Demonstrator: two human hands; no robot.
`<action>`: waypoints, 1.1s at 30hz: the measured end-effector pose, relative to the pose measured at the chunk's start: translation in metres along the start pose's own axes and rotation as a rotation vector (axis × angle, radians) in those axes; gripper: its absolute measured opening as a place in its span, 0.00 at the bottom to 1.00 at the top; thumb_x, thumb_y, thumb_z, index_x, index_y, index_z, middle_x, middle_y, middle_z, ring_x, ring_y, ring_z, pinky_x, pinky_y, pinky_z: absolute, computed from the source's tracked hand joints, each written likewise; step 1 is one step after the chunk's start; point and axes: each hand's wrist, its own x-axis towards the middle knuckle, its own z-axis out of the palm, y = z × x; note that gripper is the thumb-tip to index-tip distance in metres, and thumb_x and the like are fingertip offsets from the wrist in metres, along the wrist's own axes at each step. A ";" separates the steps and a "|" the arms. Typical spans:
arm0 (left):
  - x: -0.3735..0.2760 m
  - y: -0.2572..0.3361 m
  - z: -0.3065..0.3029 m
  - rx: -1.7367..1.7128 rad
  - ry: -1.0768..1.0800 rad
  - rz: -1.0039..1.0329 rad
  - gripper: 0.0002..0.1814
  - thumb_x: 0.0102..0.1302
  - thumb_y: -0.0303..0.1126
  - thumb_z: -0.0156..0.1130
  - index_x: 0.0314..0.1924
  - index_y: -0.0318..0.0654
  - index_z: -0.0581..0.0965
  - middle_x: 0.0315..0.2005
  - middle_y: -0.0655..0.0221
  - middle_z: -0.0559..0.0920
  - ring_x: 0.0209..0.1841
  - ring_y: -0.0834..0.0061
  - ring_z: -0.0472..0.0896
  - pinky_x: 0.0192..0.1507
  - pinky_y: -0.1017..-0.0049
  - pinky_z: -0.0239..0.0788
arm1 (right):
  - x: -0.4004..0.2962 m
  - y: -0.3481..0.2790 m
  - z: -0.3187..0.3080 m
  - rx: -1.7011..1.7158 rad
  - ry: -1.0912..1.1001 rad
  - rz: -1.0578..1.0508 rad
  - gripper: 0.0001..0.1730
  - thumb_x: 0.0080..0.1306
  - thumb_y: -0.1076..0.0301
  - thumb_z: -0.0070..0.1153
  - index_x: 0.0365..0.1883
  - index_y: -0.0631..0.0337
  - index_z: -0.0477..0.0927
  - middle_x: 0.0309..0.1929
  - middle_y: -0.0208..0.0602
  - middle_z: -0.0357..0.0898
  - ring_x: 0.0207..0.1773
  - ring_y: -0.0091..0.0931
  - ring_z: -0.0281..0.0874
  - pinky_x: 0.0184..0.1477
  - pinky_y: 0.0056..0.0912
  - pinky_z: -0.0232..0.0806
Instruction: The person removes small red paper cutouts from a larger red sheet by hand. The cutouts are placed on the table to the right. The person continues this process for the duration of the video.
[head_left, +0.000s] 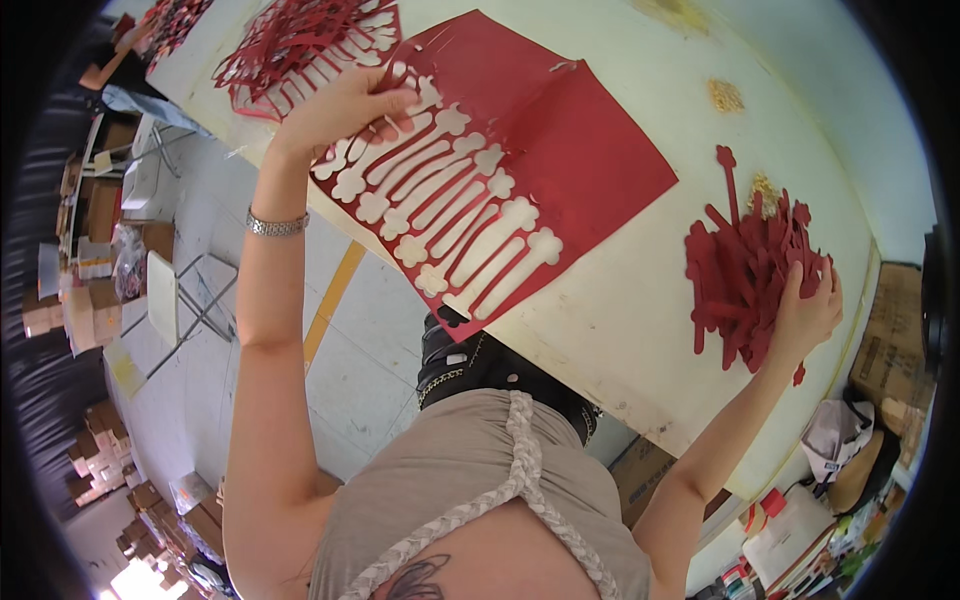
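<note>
A thin red sheet (592, 142) lies across the table in front of me, its near corner jutting past the edge. Rows of flower-ended strip shapes are cut out of its near half, and the pale tabletop shows through most of them. My left hand (337, 109) grips the sheet's left end, thumb on top and fingertips partly visible through the openings. Over to the right, my right hand (810, 311) rests on the near right side of a heap of red flower-ended strips (739, 292). Whether its curled fingers hold any strips is unclear.
Tangled red cut-out scrap (300, 52) lies beyond my left hand. Small gold-coloured piles (725, 96) dot the white table (600, 360). Another person (124, 79) is at the far left. A folding chair (163, 300) and cardboard boxes (94, 311) stand on the left.
</note>
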 end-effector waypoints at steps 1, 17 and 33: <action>0.003 -0.002 -0.006 -0.007 0.070 0.046 0.14 0.65 0.40 0.57 0.35 0.33 0.74 0.25 0.69 0.80 0.24 0.88 0.75 0.25 0.87 0.67 | 0.002 -0.012 0.000 0.178 0.087 -0.138 0.19 0.59 0.60 0.56 0.46 0.60 0.78 0.48 0.42 0.76 0.52 0.36 0.71 0.55 0.40 0.62; -0.094 -0.037 0.074 0.222 -0.059 0.360 0.16 0.69 0.39 0.49 0.41 0.33 0.77 0.38 0.70 0.81 0.37 0.79 0.77 0.41 0.77 0.69 | -0.073 -0.193 -0.016 0.961 -0.336 -0.999 0.17 0.47 0.65 0.63 0.36 0.59 0.77 0.29 0.31 0.68 0.35 0.28 0.70 0.32 0.30 0.65; -0.144 -0.062 0.187 -1.138 0.109 -0.115 0.22 0.70 0.38 0.48 0.56 0.28 0.62 0.50 0.59 0.74 0.55 0.67 0.73 0.49 0.72 0.72 | -0.088 -0.237 -0.051 1.387 -1.190 -0.663 0.06 0.54 0.73 0.60 0.29 0.63 0.78 0.28 0.34 0.75 0.27 0.26 0.76 0.29 0.24 0.69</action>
